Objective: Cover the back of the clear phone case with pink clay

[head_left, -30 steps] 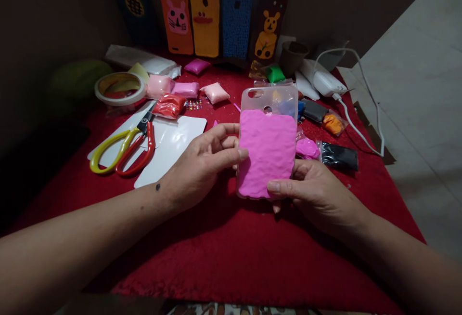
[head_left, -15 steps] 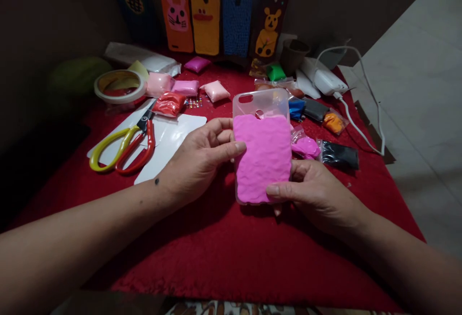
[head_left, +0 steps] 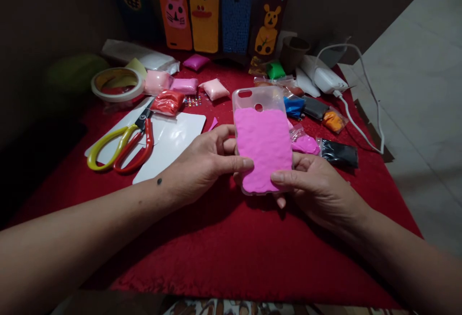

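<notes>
A translucent phone case (head_left: 277, 94) is held up over the table, its back covered with a bumpy layer of pink clay (head_left: 265, 146). The top strip around the camera cutout is bare. My left hand (head_left: 216, 161) grips the left edge, thumb on the clay and fingers partly hidden behind. My right hand (head_left: 317, 185) holds the lower right edge, its thumb pressing near the bottom and a fingertip showing underneath. Just beyond my left hand lies a small pink scrap (head_left: 213, 124). An opened packet of pink clay (head_left: 306, 144) sits behind my right hand.
Scissors (head_left: 126, 144) with yellow and red handles lie on white sheets (head_left: 176, 137) at left, beside a tape roll (head_left: 117, 84). Several clay packets (head_left: 168, 102) are scattered about. Decorated phone cases (head_left: 204, 11) stand along the back. A white cable (head_left: 361, 127) loops at right.
The phone case has tilted and its lower end has risen slightly. My left thumb has slid a little right and down on the clay. The pink scrap behind my left hand has come into view.
</notes>
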The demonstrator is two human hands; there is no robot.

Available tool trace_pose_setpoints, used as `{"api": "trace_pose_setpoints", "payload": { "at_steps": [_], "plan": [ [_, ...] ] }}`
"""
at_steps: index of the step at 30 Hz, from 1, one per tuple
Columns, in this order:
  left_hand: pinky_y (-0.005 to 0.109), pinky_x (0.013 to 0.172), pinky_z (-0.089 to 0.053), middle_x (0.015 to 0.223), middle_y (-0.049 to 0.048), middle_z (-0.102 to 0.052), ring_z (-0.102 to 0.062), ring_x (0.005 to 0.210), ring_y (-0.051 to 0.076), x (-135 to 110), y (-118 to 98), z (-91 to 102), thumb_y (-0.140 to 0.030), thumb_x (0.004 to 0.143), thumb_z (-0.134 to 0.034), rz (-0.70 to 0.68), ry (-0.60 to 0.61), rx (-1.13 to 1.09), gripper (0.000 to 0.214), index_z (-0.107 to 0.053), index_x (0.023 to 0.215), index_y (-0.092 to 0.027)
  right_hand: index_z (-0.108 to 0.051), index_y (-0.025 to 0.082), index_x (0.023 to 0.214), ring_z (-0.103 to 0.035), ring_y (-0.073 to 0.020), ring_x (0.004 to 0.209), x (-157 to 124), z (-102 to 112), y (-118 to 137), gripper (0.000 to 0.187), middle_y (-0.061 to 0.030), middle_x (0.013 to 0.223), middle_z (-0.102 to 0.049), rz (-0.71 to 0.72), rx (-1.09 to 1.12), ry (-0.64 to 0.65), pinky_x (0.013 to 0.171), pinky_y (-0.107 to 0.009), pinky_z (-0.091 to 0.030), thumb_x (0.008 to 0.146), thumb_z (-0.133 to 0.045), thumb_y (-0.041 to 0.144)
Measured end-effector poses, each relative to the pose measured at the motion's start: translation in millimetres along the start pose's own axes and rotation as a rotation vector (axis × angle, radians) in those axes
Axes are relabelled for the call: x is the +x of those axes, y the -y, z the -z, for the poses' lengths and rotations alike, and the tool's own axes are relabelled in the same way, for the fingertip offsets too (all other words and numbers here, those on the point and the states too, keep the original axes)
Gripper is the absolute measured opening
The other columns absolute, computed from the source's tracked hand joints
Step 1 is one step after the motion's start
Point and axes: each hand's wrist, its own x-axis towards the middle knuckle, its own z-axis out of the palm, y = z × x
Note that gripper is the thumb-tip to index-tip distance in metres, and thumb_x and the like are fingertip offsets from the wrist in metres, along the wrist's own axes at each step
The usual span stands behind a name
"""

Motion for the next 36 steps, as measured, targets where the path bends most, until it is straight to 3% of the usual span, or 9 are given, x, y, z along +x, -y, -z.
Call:
{"api": "trace_pose_setpoints", "payload": {
  "at_steps": [8, 12, 19, 25, 31, 36],
  "plan": [
    [0.028, 0.069, -0.052, 0.094, 0.0052, -0.072, -0.067, 0.075, 0.017, -3, 0, 1.5, -0.009, 0.075, -0.075, 0.029, 0.123, -0.082, 0.051, -0.056, 0.122, -0.017, -0.074, 0.014, 0.078, -0.055, -0.0108, 0.055, 0, -1, 1, 0.02, -0.0033, 0.07, -0.068, 0.027, -0.013, -0.045, 0.045, -0.021, -0.046, 0.066, -0.085, 0.026],
    [0.026, 0.062, -0.05, 0.096, 0.0082, -0.073, -0.066, 0.073, 0.017, -3, -1, 2.0, -0.015, 0.077, -0.075, 0.065, 0.198, -0.044, 0.051, -0.057, 0.125, -0.016, -0.075, 0.015, 0.078, -0.056, -0.0113, 0.056, 1, -1, 0, 0.018, -0.0035, 0.07, -0.069, 0.037, 0.014, -0.045, 0.045, -0.021, -0.046, 0.066, -0.084, 0.025],
    [0.028, 0.066, -0.052, 0.082, 0.0014, -0.072, -0.061, 0.063, 0.012, -3, -3, -1.0, -0.002, 0.069, -0.075, 0.066, 0.099, 0.004, 0.058, -0.056, 0.122, -0.016, -0.075, 0.014, 0.081, -0.056, -0.0112, 0.056, 1, -1, 1, 0.021, -0.0038, 0.073, -0.07, 0.03, 0.006, -0.049, 0.046, -0.022, -0.046, 0.066, -0.085, 0.025],
    [0.029, 0.069, -0.055, 0.094, 0.007, -0.075, -0.069, 0.075, 0.018, -3, -2, -4.5, -0.007, 0.069, -0.077, 0.062, 0.128, -0.061, 0.057, -0.056, 0.121, -0.015, -0.073, 0.016, 0.08, -0.055, -0.0107, 0.057, 1, 3, -2, 0.016, -0.0013, 0.07, -0.067, 0.056, -0.035, 0.0, 0.049, -0.022, -0.046, 0.072, -0.083, 0.025],
    [0.028, 0.065, -0.054, 0.088, 0.0054, -0.073, -0.066, 0.068, 0.016, -2, 2, -8.7, -0.009, 0.068, -0.079, 0.046, 0.012, -0.013, 0.047, -0.057, 0.109, -0.013, -0.072, 0.016, 0.082, -0.056, -0.0099, 0.057, -1, 5, -7, 0.006, -0.001, 0.072, -0.068, 0.067, -0.102, 0.061, 0.053, -0.021, -0.047, 0.08, -0.076, 0.021],
    [0.024, 0.058, -0.052, 0.089, 0.0048, -0.072, -0.066, 0.071, 0.016, -4, -2, -8.3, -0.013, 0.069, -0.08, 0.068, 0.105, 0.017, 0.057, -0.052, 0.118, -0.014, -0.073, 0.017, 0.082, -0.055, -0.0094, 0.055, 0, 3, -6, 0.011, -0.0015, 0.073, -0.069, 0.096, -0.046, 0.029, 0.049, -0.02, -0.047, 0.077, -0.079, 0.024]
  ]
}}
